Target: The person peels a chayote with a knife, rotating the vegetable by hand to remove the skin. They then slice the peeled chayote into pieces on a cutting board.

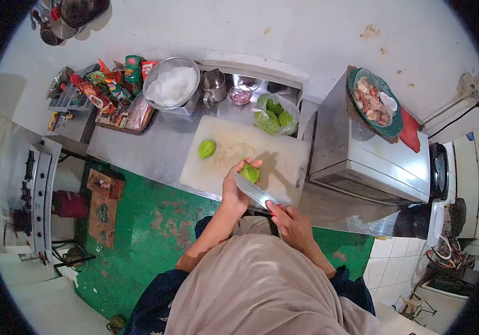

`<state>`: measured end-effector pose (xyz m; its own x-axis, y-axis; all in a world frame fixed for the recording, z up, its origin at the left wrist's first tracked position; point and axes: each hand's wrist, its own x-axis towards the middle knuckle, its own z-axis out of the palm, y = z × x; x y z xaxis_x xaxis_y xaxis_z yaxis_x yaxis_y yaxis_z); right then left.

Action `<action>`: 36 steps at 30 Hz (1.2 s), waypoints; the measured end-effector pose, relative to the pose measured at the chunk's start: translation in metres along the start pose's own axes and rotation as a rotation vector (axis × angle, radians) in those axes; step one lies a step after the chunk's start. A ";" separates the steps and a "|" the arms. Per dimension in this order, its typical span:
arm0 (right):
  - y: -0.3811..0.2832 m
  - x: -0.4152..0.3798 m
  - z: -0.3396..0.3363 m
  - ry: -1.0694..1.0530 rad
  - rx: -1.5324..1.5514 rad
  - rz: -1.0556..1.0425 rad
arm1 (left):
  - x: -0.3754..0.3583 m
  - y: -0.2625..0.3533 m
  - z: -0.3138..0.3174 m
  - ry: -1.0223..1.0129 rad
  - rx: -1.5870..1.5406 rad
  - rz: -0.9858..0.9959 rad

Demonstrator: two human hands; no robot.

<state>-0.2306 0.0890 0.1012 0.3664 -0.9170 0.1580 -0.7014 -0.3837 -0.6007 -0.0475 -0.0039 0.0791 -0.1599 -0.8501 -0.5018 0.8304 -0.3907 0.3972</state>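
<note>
The left hand [235,187] pinches a small green fruit [250,172] on the white plastic cutting board [234,153], while the right hand [289,219], fingers wrapped around a red-handled knife [255,191], angles its blade up-left against the fruit's near side.

The left hand [234,187] steadies a green fruit [250,172] on the cutting board [222,156], while the right hand [289,220] holds a knife [255,191] just below it.

We cannot tell what the green fruit [250,172] under the left hand [235,187] is, its near side being covered by the fingers. The knife [254,191] handle is lost inside the right hand [289,219]. Labels on the far-left packets [105,89] are too small to read
</note>
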 end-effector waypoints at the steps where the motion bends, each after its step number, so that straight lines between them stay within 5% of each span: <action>1: 0.000 0.000 0.000 0.011 0.010 -0.004 | -0.001 0.000 0.001 0.004 0.013 -0.001; 13: -0.001 -0.001 0.002 0.043 -0.053 -0.018 | -0.003 -0.004 -0.001 0.027 0.074 0.064; 22: -0.012 0.011 -0.003 -0.010 0.282 0.124 | -0.004 -0.005 -0.006 -0.004 0.045 0.070; 36: -0.004 -0.002 0.002 -0.008 -0.015 -0.001 | -0.004 -0.002 -0.006 -0.008 0.042 0.033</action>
<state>-0.2269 0.0924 0.1022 0.3716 -0.9158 0.1522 -0.7102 -0.3860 -0.5888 -0.0458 0.0023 0.0753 -0.1376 -0.8654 -0.4818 0.8122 -0.3770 0.4452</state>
